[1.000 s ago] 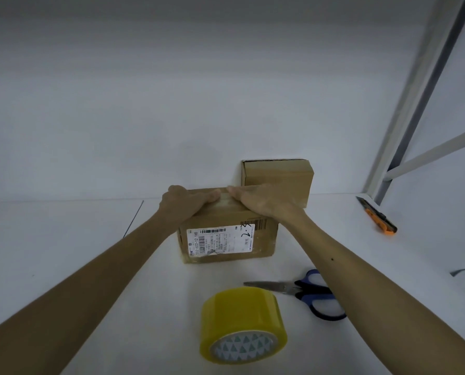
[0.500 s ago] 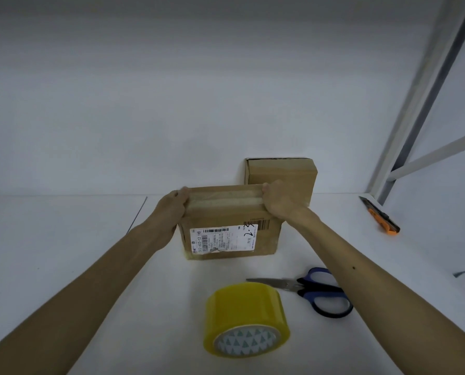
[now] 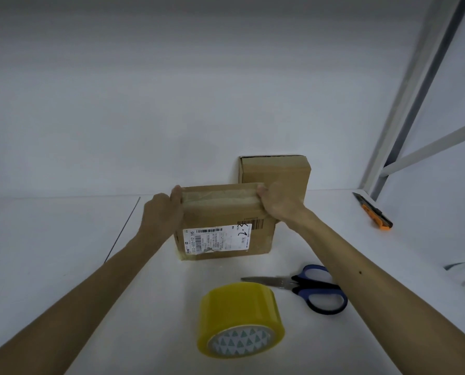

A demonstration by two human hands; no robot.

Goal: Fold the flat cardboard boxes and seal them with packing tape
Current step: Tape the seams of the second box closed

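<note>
Box: we see the box (image 3: 226,226) at the centre of the white surface (image 3: 63,253), standing upright; a strip of clear tape (image 3: 220,200) runs along its top edge; a white label (image 3: 217,240) with barcodes covers its near face.
Left hand: our left hand (image 3: 162,215) is clamped on the box's top left corner at 9 o'clock; the fingers (image 3: 176,192) wrap over the edge onto the tape end.
Right hand: our right hand (image 3: 281,203) is clamped on the top right corner at 3 o'clock; the fingertips (image 3: 262,191) press on the other tape end.
Second box: a second box (image 3: 277,171) stands just behind the first at 1 o'clock, against the wall; our right hand hides part of it.
Roll: the yellow roll (image 3: 240,320) lies on its side at 6 o'clock from the box, well apart, its patterned core facing us.
Scissors: blue-handled scissors (image 3: 301,286) lie shut at 4 o'clock, just beyond the roll; the blades point at 9 o'clock; our right forearm crosses over the handles.
Knife: an orange and black knife (image 3: 374,213) lies at 3 o'clock, near the foot of the metal frame (image 3: 415,104).
</note>
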